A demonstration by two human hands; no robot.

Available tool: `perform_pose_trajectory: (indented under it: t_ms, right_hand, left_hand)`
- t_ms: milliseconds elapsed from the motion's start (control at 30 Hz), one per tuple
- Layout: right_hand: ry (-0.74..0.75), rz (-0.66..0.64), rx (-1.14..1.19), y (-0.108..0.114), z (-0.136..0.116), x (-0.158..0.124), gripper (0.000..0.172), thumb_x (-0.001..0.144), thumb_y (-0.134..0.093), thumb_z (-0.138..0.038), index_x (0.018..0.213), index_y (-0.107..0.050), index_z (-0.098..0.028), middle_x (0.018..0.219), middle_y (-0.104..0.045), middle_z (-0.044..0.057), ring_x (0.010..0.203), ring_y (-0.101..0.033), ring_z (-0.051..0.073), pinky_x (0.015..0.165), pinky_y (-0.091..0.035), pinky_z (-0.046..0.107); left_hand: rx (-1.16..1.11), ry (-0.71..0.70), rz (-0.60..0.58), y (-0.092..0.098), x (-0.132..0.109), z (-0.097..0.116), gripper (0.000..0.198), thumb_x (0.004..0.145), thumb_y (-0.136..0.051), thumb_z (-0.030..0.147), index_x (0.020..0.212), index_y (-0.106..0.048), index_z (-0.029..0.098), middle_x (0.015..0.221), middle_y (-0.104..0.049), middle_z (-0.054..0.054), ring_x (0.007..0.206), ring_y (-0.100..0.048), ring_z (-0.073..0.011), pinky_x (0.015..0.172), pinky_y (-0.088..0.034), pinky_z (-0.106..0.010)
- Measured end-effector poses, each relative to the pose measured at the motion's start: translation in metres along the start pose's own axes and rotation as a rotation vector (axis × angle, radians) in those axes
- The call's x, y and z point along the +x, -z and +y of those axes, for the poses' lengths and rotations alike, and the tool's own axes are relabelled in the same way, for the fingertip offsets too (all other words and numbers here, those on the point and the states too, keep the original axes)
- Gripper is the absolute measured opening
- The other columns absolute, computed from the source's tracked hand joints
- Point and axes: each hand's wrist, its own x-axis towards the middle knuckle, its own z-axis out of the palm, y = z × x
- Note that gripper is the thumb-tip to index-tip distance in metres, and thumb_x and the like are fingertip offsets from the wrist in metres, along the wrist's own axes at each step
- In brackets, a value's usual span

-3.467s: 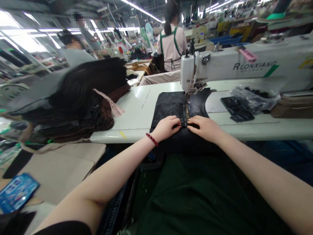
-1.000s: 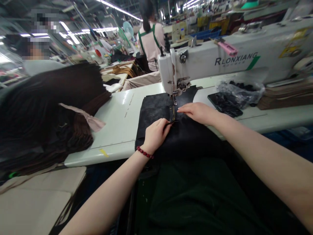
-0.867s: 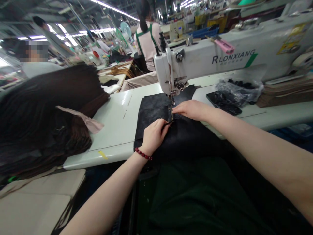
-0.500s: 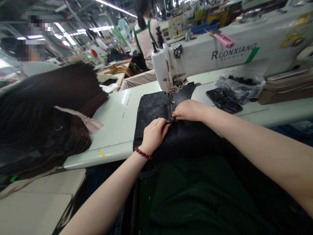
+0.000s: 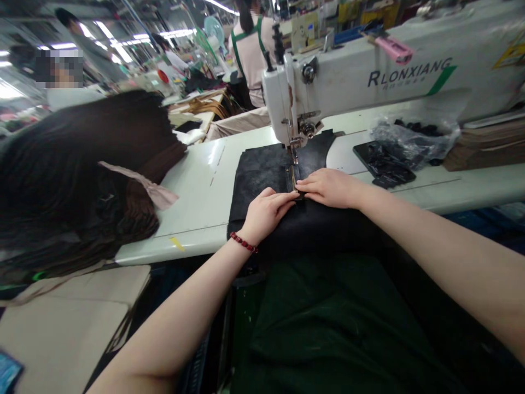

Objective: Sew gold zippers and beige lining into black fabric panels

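A black fabric piece (image 5: 258,175) lies on the white sewing table (image 5: 197,202) under the needle of a white sewing machine (image 5: 369,82). A short zipper strip (image 5: 291,178) runs down the fabric from the presser foot. My left hand (image 5: 266,210), with a red bead bracelet at the wrist, lies flat on the fabric left of the zipper's lower end, fingers stretched. On the other side my right hand (image 5: 328,187) presses flat, fingertips touching the strip's end. Both hands hold nothing.
A tall stack of dark brown fabric pieces (image 5: 82,175) with a pink strip fills the table's left end. Black parts and a clear plastic bag (image 5: 410,145) lie to the right. Cardboard (image 5: 61,323) sits low on the left. People work at benches behind.
My left hand has uncurled from a loose pinch and now lies flat by the zipper. My right hand has slid back toward me to the strip's end. The view has shifted slightly.
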Motion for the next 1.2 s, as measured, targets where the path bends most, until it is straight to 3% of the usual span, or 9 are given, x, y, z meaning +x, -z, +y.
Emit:
perform_pose_trajectory:
  t_ms: [133, 333, 467, 667, 833, 1033, 1200]
  right_hand:
    - [0.012, 0.002, 0.099, 0.004, 0.005, -0.011, 0.051, 0.086, -0.043, -0.005, 0.132, -0.059, -0.017, 0.134, -0.06, 0.005, 0.121, -0.057, 0.018, 0.104, -0.044, 0.035]
    - [0.002, -0.013, 0.056, 0.008, -0.009, -0.009, 0.037, 0.094, -0.05, -0.033, 0.127, -0.063, -0.021, 0.128, -0.065, 0.005, 0.116, -0.061, 0.021, 0.097, -0.049, 0.033]
    - [-0.036, -0.009, -0.061, 0.002, -0.016, -0.004, 0.031, 0.095, -0.049, -0.027, 0.118, -0.067, -0.015, 0.12, -0.068, 0.011, 0.105, -0.066, 0.024, 0.084, -0.051, 0.034]
    - [-0.099, 0.045, -0.08, -0.007, -0.022, -0.003, 0.031, 0.096, -0.046, -0.027, 0.115, -0.067, -0.014, 0.116, -0.07, 0.012, 0.103, -0.067, 0.024, 0.081, -0.049, 0.032]
    - [-0.165, 0.064, -0.073, -0.008, -0.024, -0.003, 0.03, 0.095, -0.047, -0.032, 0.109, -0.07, -0.018, 0.109, -0.073, 0.008, 0.097, -0.068, 0.023, 0.076, -0.047, 0.031]
    - [-0.288, 0.099, -0.054, -0.011, -0.028, -0.002, 0.032, 0.095, -0.046, -0.037, 0.108, -0.072, -0.02, 0.105, -0.074, 0.007, 0.096, -0.069, 0.023, 0.075, -0.047, 0.031]
    - [-0.356, 0.122, -0.01, -0.013, -0.034, -0.003, 0.035, 0.096, -0.045, -0.039, 0.109, -0.072, -0.021, 0.11, -0.073, 0.007, 0.1, -0.068, 0.024, 0.075, -0.05, 0.033]
  left_hand:
    - [-0.012, -0.051, -0.035, 0.0, 0.002, -0.001, 0.028, 0.099, -0.051, 0.035, 0.12, -0.067, 0.025, 0.107, -0.073, -0.001, 0.085, -0.058, -0.0183, 0.081, -0.048, -0.031]
    - [-0.041, -0.017, -0.024, -0.002, 0.003, 0.0, 0.027, 0.097, -0.054, 0.033, 0.118, -0.068, 0.023, 0.104, -0.074, -0.001, 0.085, -0.057, -0.0188, 0.081, -0.049, -0.032]
    - [-0.089, 0.032, -0.029, -0.002, 0.004, -0.001, 0.026, 0.094, -0.058, 0.032, 0.117, -0.069, 0.023, 0.104, -0.074, -0.002, 0.088, -0.058, -0.0192, 0.084, -0.049, -0.032]
    - [-0.249, -0.021, -0.073, 0.011, 0.003, 0.002, 0.037, 0.087, -0.06, 0.015, 0.123, -0.062, 0.023, 0.116, -0.069, -0.001, 0.099, -0.059, -0.0178, 0.095, -0.046, -0.033]
    - [-0.114, 0.039, -0.041, 0.011, 0.006, 0.007, 0.02, 0.091, -0.062, 0.034, 0.106, -0.064, 0.022, 0.102, -0.069, -0.001, 0.09, -0.062, -0.0163, 0.082, -0.05, -0.029]
    - [0.059, 0.062, 0.015, 0.0, 0.013, 0.011, 0.016, 0.097, -0.052, 0.032, 0.098, -0.063, 0.02, 0.095, -0.067, -0.004, 0.091, -0.062, -0.0189, 0.078, -0.047, -0.029]
    - [0.182, -0.01, 0.007, -0.003, 0.014, 0.014, 0.021, 0.1, -0.045, 0.03, 0.099, -0.061, 0.016, 0.096, -0.066, -0.007, 0.09, -0.061, -0.0201, 0.079, -0.046, -0.031]
